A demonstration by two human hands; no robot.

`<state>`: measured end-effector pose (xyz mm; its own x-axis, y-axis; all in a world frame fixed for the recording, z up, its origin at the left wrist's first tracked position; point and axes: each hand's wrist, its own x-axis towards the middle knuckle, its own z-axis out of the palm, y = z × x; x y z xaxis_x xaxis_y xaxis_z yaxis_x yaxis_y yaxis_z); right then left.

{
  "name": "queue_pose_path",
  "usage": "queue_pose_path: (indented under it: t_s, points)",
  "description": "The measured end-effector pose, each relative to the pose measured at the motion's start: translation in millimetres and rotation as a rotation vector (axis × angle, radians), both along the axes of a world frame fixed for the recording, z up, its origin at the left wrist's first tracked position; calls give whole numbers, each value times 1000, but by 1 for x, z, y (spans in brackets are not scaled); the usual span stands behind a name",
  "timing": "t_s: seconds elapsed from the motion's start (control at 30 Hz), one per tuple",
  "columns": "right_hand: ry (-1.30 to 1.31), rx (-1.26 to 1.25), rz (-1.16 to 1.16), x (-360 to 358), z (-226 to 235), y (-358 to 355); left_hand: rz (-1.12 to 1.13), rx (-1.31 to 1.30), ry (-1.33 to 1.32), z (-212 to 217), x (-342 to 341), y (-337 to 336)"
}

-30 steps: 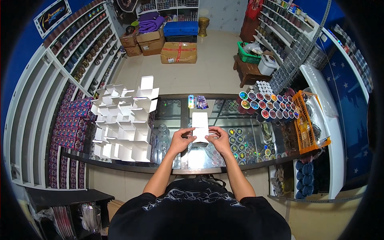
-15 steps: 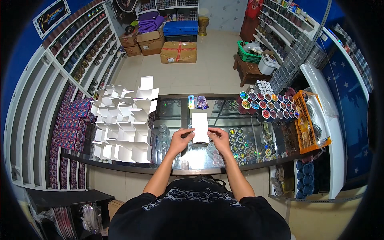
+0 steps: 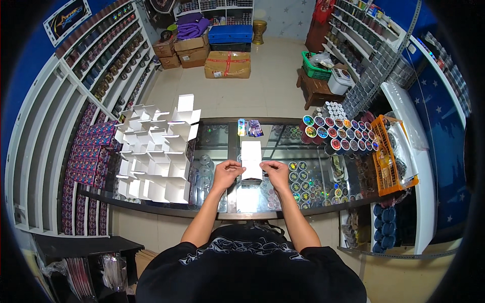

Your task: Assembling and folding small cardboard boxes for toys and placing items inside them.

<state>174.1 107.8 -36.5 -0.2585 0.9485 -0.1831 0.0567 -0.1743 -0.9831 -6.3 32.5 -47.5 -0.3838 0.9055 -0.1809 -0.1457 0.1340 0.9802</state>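
Observation:
A small white cardboard box (image 3: pixel 251 156) with its flap up is held over the glass counter (image 3: pixel 227 146), near its front edge. My left hand (image 3: pixel 226 172) grips the box's lower left side. At the lower right side my right hand (image 3: pixel 276 172) pinches it. A large cluster of open white boxes (image 3: pixel 154 151) stands on the counter to the left of my hands. Rows of round jars with colourful lids (image 3: pixel 336 134) sit to the right.
An orange basket (image 3: pixel 393 156) rests at the counter's right end. Shelving lines the left wall (image 3: pixel 65 101) and the right wall. Cardboard cartons (image 3: pixel 227 64), a blue crate and a wooden stool (image 3: pixel 316 88) stand on the floor beyond the counter.
Both hands have shifted slightly on the box's lower edge; the box stays in the same place above the counter.

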Motion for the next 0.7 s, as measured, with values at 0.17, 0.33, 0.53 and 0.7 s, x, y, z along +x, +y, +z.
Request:
queue_pose_path:
  t_s: [0.17,0.33,0.53,0.7]
  points:
    - [33,-9,44,2,1,8,38,17,28,2,2,0]
    - [-6,10,98,1,2,12,128,-10,155,8,7,-4]
    - [3,79,98,2,-7,15,233,-65,244,23,20,1]
    - [-5,64,111,2,-6,15,279,-105,238,25,18,3]
